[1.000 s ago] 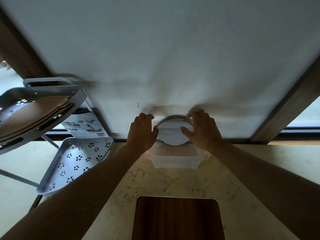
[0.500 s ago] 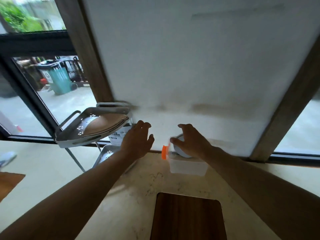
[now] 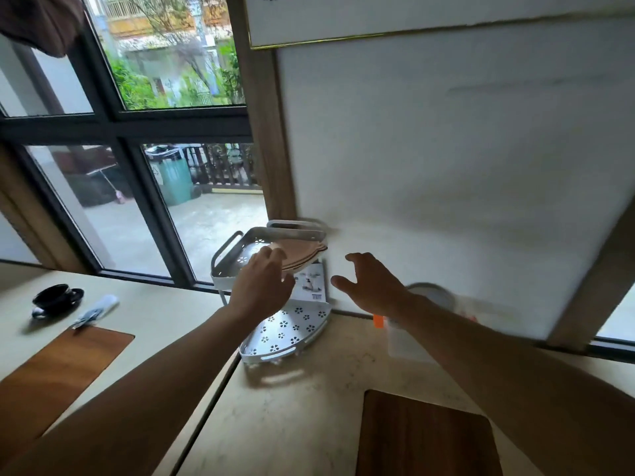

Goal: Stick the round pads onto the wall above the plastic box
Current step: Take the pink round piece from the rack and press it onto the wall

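Note:
A round white pad (image 3: 433, 295) sits on the white wall (image 3: 464, 166) just above the clear plastic box (image 3: 409, 341), which has an orange clip. My right forearm hides part of both. My right hand (image 3: 372, 285) hovers left of the pad, fingers spread, holding nothing. My left hand (image 3: 264, 283) is open too, in front of the upper tier of a white corner rack (image 3: 237, 259) where brown round pads (image 3: 300, 252) lie stacked.
The rack's lower tier (image 3: 285, 333) has flower cut-outs, with a printed card (image 3: 311, 283) behind it. A wooden board (image 3: 422, 438) lies near me on the counter, another board (image 3: 58, 369) at left beside a black cup (image 3: 56, 297). Windows fill the left.
Both hands came off the white pad and moved left toward the rack. The view swung left and up, and the pad stays on the wall.

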